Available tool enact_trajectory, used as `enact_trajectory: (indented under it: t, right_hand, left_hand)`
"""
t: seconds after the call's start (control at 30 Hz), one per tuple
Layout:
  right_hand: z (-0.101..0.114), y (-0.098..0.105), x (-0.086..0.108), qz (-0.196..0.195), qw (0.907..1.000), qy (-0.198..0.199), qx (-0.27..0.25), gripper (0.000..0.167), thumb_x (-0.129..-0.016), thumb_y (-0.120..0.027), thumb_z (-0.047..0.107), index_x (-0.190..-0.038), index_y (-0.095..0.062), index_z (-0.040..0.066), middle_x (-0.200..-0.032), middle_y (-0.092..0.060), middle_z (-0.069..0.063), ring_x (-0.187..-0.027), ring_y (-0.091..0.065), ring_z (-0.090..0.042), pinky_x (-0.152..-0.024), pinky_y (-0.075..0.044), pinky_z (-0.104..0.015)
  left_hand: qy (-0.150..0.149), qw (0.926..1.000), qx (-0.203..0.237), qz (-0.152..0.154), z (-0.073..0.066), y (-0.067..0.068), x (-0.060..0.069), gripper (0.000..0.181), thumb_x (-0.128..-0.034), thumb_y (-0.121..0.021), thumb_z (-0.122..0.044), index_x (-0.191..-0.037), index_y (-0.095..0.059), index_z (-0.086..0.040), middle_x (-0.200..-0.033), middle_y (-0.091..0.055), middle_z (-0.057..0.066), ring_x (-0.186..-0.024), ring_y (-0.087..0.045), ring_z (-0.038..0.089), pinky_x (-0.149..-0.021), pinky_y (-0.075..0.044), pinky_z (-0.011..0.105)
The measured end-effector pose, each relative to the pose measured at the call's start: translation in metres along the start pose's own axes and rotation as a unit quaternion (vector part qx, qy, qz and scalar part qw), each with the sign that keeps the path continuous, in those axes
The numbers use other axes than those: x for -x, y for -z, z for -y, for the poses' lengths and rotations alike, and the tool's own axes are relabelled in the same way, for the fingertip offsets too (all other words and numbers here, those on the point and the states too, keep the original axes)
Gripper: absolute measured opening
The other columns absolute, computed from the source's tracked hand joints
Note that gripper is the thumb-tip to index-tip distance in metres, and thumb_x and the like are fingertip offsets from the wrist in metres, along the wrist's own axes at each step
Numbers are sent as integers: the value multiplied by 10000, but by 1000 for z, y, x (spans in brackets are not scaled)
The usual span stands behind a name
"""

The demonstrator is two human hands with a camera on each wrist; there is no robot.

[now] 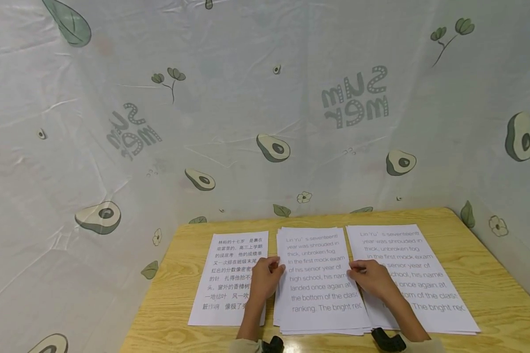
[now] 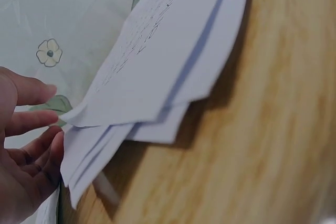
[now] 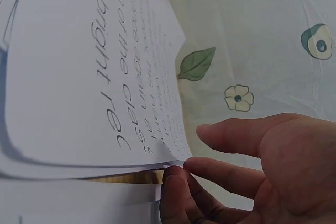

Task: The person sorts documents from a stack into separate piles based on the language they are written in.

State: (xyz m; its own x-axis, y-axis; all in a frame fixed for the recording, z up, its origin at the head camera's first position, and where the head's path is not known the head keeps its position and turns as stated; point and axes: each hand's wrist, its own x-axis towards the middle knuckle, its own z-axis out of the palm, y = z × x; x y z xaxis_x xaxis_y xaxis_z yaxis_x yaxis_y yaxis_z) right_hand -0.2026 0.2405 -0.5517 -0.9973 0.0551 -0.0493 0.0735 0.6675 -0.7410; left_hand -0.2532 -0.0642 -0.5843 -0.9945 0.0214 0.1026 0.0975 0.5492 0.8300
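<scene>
The middle paper stack (image 1: 315, 274), printed with English text, lies between the two hands, its sheets not quite in line. At its left edge, the fingertips of my left hand (image 1: 267, 275) touch the paper. In the left wrist view the thumb of that left hand (image 2: 26, 145) stands off the fanned sheets (image 2: 142, 87). Along the opposite edge, my right hand (image 1: 373, 278) has its fingers against the paper. The right wrist view has the index finger of the right hand (image 3: 283, 166) at the edge of the printed sheets (image 3: 63, 93), with the thumb raised away.
A paper stack with Chinese text (image 1: 229, 279) lies to the left, partly under the left forearm. Another English-text stack (image 1: 428, 274) lies to the right, partly covered by the right hand and forearm. All rest on a wooden table (image 1: 168, 274) before a patterned curtain (image 1: 229, 113).
</scene>
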Motion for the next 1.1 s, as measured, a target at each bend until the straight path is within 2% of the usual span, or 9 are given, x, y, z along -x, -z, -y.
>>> enact_trajectory:
  t: [0.2,0.4,0.63,0.77,0.93,1.1]
  right_hand:
    - [4,3,3,-19,9999,144,-38,404,-984,-725,177,-1289,-721,-87,-1156,-774,-207,-1047,-754,-356,-779,-582,-360]
    - [9,4,5,39,9994,314,-161,439,-974,-750,179,-1341,-698,-56,-1133,-768,-160,-1044,-749,-327,-768,-562,-321]
    - [9,3,8,231,9977,128,-623,524,-964,-733,84,-1443,-598,-79,-1146,-727,-175,-1008,-750,-277,-685,-572,-287]
    - [10,5,9,247,9969,93,-737,537,-976,-706,57,-1480,-567,-68,-1193,-704,-213,-1004,-739,-265,-671,-569,-311]
    - [10,7,10,227,9966,169,-779,524,-986,-691,50,-1488,-573,-43,-1238,-698,-243,-1022,-743,-273,-685,-588,-302]
    - [10,11,10,177,9957,271,-868,519,-988,-684,38,-1486,-569,-53,-1258,-689,-269,-1039,-750,-300,-700,-613,-297]
  left_hand:
    - [-165,9997,25,-160,-5,0,2,309,-968,-779,-193,-1256,-789,-82,-1074,-713,57,-906,-646,108,-770,-556,260]
    - [-245,9991,297,-193,-12,-1,3,291,-963,-783,-185,-1241,-796,-101,-1086,-736,60,-906,-656,104,-772,-560,237]
    - [-59,9984,554,17,-16,-5,5,376,-912,-822,-113,-1284,-771,-84,-1111,-735,70,-899,-663,91,-761,-567,200]
    - [-90,9985,533,67,-17,-6,5,441,-895,-822,-34,-1326,-743,-79,-1130,-724,68,-911,-665,92,-784,-579,214]
    - [-226,9989,419,34,-18,-5,6,497,-893,-772,71,-1364,-716,-78,-1177,-722,75,-937,-658,98,-792,-579,224]
    - [-194,9985,494,-105,-19,-3,7,509,-897,-739,98,-1376,-713,-72,-1198,-727,100,-946,-669,107,-767,-575,218]
